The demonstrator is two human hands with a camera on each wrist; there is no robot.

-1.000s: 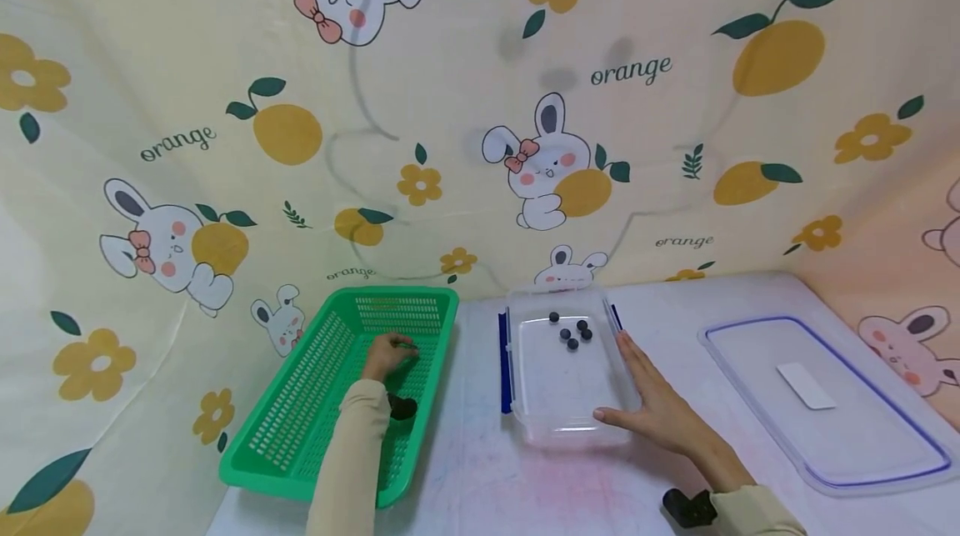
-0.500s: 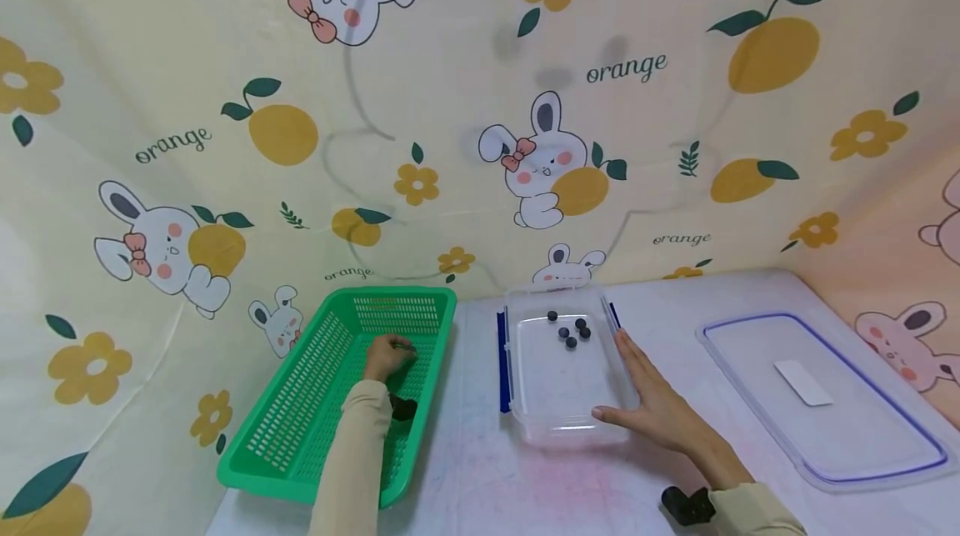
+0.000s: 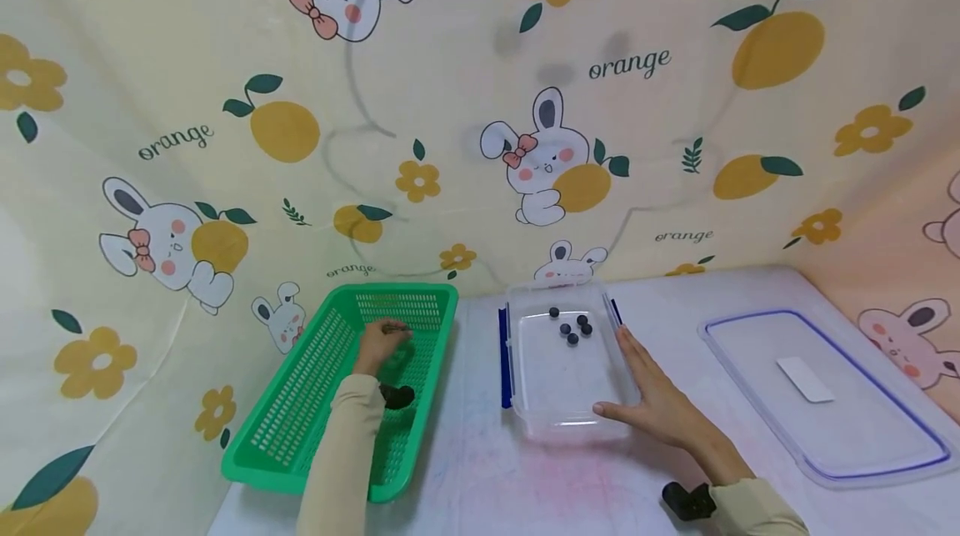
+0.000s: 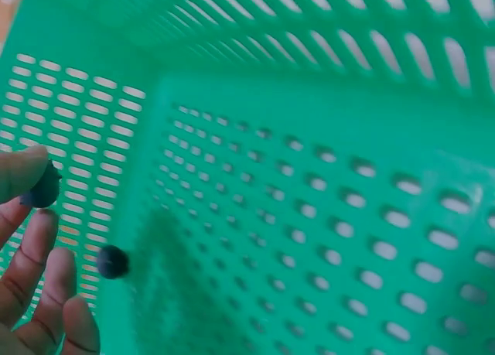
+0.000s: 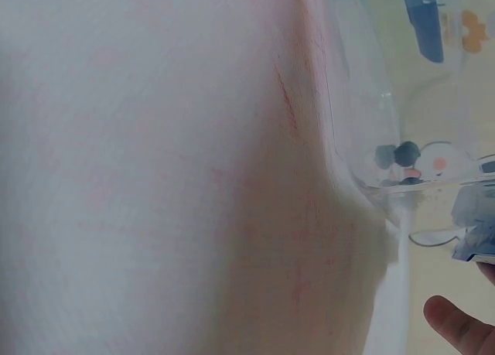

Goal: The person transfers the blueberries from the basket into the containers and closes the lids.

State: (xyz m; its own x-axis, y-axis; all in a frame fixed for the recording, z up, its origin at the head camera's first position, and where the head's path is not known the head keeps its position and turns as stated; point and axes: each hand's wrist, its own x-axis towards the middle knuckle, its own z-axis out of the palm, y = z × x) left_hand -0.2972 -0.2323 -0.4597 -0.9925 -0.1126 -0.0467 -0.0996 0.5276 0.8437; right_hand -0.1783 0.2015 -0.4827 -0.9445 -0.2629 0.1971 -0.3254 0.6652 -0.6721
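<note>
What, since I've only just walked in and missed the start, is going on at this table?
A person's left grip pinches a dark ball inside the green basket, where another dark ball lies close by. The right grip rests at the right side of the clear box, which stands open with five dark balls toward its far end. A clear lid with a blue rim line lies on the table, right of the box.

We count seven dark balls — five in one clear box, one ball pinched by the left hand, one loose ball in one green basket. Adding the right hand, we have two hands — plus two blue flaps, one lid, one white label.
</note>
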